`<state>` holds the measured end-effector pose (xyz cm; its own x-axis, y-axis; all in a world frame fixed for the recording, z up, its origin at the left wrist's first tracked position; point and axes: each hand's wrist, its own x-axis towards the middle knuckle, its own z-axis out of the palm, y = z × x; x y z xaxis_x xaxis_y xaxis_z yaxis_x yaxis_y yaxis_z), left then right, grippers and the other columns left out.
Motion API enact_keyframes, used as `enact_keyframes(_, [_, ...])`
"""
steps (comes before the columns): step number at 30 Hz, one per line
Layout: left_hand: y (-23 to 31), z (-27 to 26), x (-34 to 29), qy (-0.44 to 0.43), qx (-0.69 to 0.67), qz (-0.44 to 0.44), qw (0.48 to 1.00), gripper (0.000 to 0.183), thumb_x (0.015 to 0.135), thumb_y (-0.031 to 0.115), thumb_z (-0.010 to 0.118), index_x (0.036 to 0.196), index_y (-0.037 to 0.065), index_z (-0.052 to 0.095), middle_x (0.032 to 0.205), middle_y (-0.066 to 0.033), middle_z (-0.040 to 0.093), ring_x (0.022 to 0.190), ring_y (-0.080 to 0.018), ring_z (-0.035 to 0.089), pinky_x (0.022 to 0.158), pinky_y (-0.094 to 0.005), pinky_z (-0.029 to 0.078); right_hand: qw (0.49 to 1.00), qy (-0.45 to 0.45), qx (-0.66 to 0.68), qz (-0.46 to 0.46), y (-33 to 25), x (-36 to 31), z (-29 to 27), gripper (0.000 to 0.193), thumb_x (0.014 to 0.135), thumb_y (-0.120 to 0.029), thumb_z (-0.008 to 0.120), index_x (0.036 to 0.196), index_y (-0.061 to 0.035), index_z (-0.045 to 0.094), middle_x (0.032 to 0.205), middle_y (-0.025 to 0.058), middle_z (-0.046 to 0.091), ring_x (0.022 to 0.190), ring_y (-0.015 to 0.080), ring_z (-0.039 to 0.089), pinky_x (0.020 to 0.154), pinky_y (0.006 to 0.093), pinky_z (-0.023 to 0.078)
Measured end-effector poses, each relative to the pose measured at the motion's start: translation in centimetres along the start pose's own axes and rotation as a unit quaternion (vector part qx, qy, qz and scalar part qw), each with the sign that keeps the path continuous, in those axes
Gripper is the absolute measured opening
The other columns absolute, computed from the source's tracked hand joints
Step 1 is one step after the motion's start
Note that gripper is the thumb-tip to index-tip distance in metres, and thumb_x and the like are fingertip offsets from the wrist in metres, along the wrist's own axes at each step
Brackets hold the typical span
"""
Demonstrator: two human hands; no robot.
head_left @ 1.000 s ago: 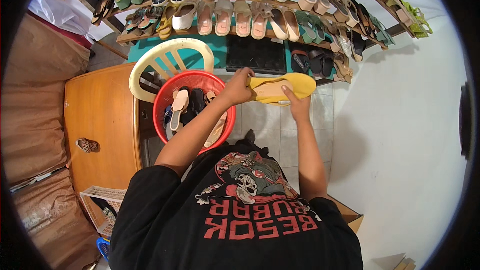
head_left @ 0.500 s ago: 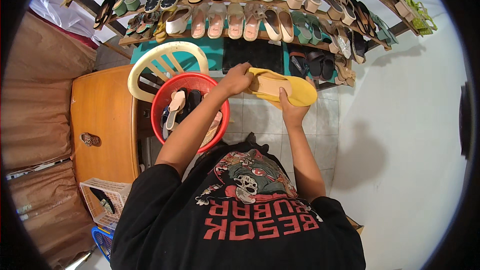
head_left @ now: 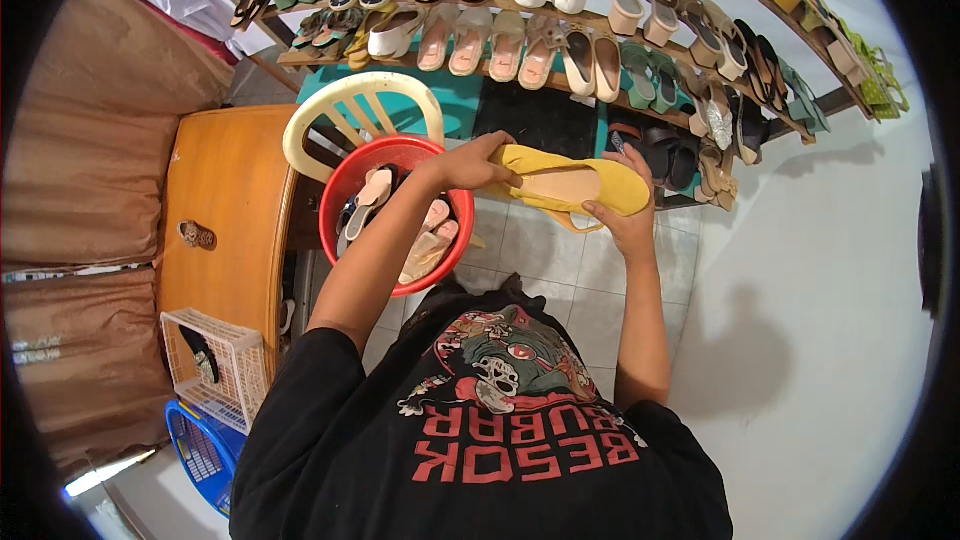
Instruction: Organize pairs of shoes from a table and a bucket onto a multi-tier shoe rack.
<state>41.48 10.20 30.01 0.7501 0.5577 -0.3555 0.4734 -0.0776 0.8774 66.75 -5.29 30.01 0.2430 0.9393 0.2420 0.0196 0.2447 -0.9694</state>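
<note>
Between my two hands is a yellow flat shoe (head_left: 565,182) with a beige insole, held level with its opening facing up. My left hand (head_left: 472,162) is closed on the heel end at the left. The toe end lies in my right hand (head_left: 630,220), whose thumb presses on the near side. A thin yellow strap hangs below the shoe; whether it belongs to this shoe or a second one I cannot tell. Beneath my left forearm stands a red basket (head_left: 333,210) with several sandals (head_left: 432,240) in it.
Wooden racks (head_left: 470,68) with rows of shoes stretch across the far side. A cream plastic chair (head_left: 362,90) stands behind the basket. To the left are an orange-brown wooden cabinet (head_left: 225,190), a white crate (head_left: 245,370) and a blue basket (head_left: 190,440). A white wall (head_left: 830,270) rises at right.
The shoe has turned slightly, its toe end moving right and a little lower. My right hand has shifted right with it. The whole view has tilted, moving the racks right.
</note>
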Motion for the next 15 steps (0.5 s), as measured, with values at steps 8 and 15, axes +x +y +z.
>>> enact_keyframes(8, [-0.9, -1.5, -2.2, 0.021, -0.064, -0.106, 0.992, 0.056, 0.081, 0.025, 0.074, 0.128, 0.004, 0.050, 0.106, -0.0088, 0.064, 0.088, -0.0165, 0.063, 0.070, -0.0286, 0.051, 0.987, -0.113, 0.107, 0.044, -0.5, 1.3, 0.4, 0.074, 0.065, -0.003, 0.084, 0.128, -0.0093, 0.045, 0.151, 0.0198, 0.038, 0.132, 0.0260, 0.047, 0.110, 0.0351, 0.038])
enact_keyframes(15, [-2.6, -2.1, -3.9, 0.131, -0.508, 0.187, 0.830, 0.060, 0.093, 0.032, 0.063, 0.144, 0.013, 0.037, 0.129, -0.0080, 0.057, 0.113, -0.0195, 0.059, 0.094, -0.0359, 0.050, 0.951, 0.002, 0.290, 0.111, 0.6, 1.2, 4.4, 0.058, 0.078, 0.006, 0.069, 0.122, -0.0113, 0.036, 0.140, 0.0153, 0.046, 0.116, 0.0279, 0.057, 0.071, 0.0475, 0.064])
